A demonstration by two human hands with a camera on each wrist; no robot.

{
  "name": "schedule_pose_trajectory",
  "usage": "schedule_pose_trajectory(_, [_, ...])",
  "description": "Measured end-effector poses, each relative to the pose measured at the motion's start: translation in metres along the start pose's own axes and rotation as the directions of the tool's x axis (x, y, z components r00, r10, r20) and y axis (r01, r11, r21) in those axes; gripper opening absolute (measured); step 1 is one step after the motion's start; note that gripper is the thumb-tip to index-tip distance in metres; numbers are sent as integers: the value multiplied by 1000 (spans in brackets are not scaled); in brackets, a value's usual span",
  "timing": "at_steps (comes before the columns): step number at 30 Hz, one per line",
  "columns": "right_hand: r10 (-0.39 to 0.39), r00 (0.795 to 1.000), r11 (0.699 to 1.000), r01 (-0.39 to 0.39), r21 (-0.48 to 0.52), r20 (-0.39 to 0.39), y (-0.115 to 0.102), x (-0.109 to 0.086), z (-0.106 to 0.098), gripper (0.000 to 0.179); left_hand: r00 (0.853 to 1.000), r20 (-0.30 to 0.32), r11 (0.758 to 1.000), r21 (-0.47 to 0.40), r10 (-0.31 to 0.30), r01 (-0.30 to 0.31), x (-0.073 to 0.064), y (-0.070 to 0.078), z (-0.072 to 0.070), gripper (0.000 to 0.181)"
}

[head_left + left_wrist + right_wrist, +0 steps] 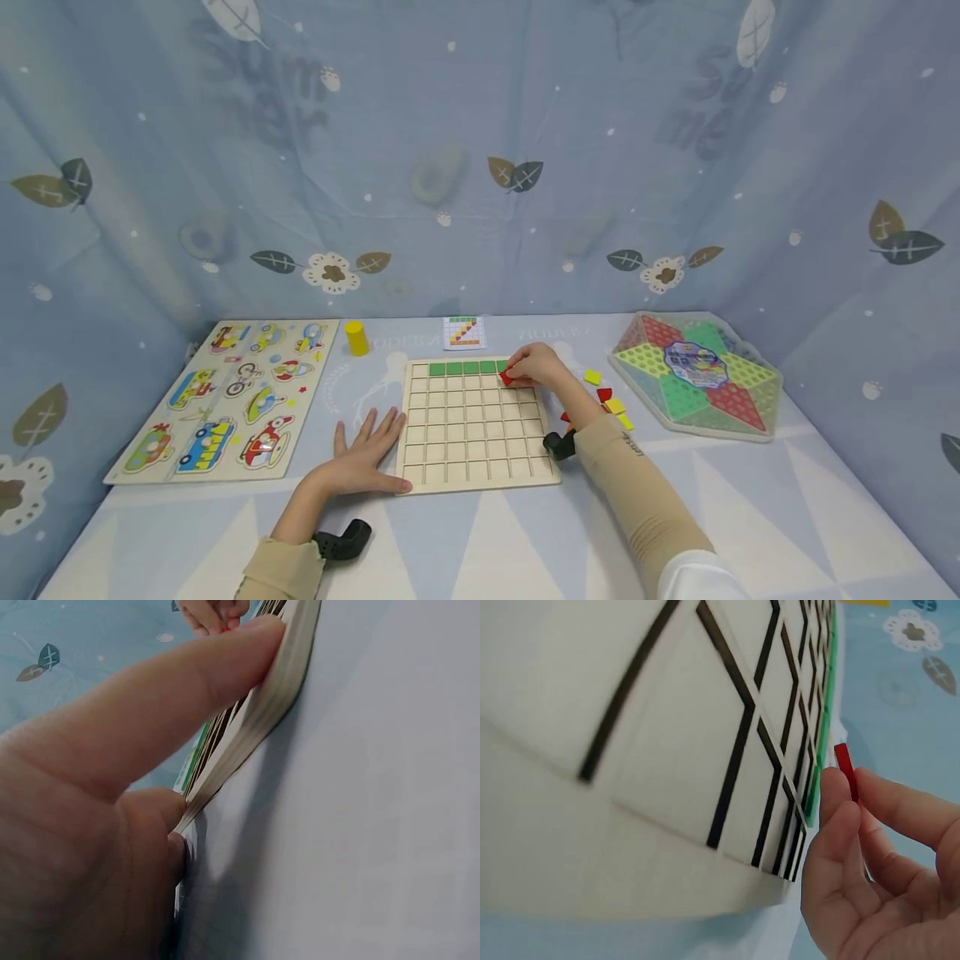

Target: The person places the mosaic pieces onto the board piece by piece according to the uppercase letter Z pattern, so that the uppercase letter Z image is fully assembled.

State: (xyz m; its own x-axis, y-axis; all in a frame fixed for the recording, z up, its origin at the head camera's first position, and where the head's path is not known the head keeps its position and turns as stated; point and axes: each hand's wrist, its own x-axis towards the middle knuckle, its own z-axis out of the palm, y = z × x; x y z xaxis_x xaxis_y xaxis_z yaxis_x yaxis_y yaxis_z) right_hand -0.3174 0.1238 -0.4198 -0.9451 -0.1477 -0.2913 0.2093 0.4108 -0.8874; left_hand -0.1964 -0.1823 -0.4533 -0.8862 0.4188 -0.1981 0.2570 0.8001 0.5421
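Observation:
A wooden grid board [478,429] lies in front of me, with a row of green square tiles [471,367] along its far side. Between thumb and fingers, my right hand [534,364] pinches a small red tile [507,379] over the board's far right corner, beside the last green tile. Seen edge-on in the right wrist view, the red tile [844,769] sticks up from the fingertips. My left hand [362,462] rests at the board's left side with fingers spread. Its thumb [225,664] presses on the board's near left corner in the left wrist view.
Loose red and yellow tiles [615,406] lie right of the board, partly behind the right forearm. A small pattern card [464,343] and a yellow cylinder [356,338] stand behind. Left is a picture puzzle board [300,387]; right, a hexagonal game box [695,364].

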Motion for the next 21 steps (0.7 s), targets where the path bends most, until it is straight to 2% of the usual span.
schedule_pose_trajectory(5, [11, 996, 993, -21, -116, -89, 0, 9, 8, 9, 1000, -3, 1000, -1, -5, 5, 0, 0, 0, 109])
schedule_pose_trajectory(9, [0, 992, 985, -21, -171, -125, 1, 13, 8, 8, 1000, -3, 1000, -3, -7, 7, 0, 1, 0, 110])
schedule_pose_trajectory(17, [-15, 990, 966, -22, -256, -139, -1, 15, 11, 8, 1000, -2, 1000, 1, -4, 4, 1, -1, 0, 110])
schedule_pose_trajectory(21, [-30, 989, 935, -24, -355, -146, -4, 12, 12, 10, 1000, -1, 1000, -1, -6, 6, 1, -1, 1, 109])
